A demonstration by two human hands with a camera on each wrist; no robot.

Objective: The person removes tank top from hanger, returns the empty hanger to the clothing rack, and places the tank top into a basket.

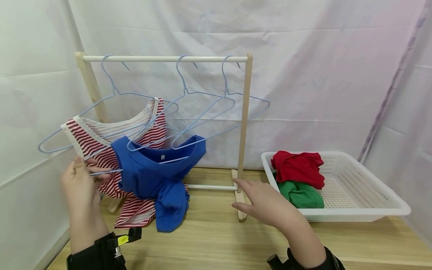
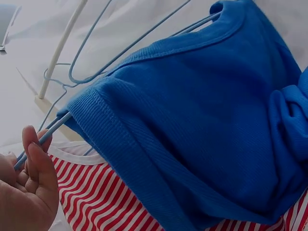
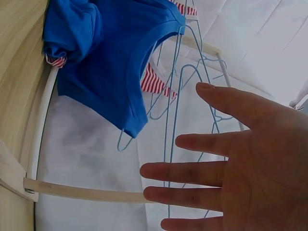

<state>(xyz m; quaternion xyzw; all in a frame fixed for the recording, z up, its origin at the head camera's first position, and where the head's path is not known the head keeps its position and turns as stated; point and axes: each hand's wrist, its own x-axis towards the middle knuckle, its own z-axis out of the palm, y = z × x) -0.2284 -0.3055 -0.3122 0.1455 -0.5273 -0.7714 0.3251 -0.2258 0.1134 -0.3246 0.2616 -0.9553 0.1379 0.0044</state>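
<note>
A blue top (image 1: 145, 176) hangs on a light blue wire hanger (image 1: 114, 171), held low in front of the rack. My left hand (image 1: 80, 180) pinches one end of this hanger, where it sticks out of the top's armhole; the left wrist view shows fingers and thumb around the wire. Behind it, a red-and-white striped tank top (image 1: 89, 135) hangs from the rack on another hanger, partly covered by the blue top. My right hand (image 1: 270, 204) is held in the air near the rack's right foot, its fingers straight and spread in the right wrist view, holding nothing.
The wooden rack has a white top rail (image 1: 152, 59); two bare wire hangers (image 1: 209, 107) hang toward its right post (image 1: 245, 116). To the right, a white plastic basket (image 1: 364, 213) contains red cloth (image 1: 298, 168) and green cloth (image 1: 300, 195). White curtains surround the wooden table (image 1: 209, 240).
</note>
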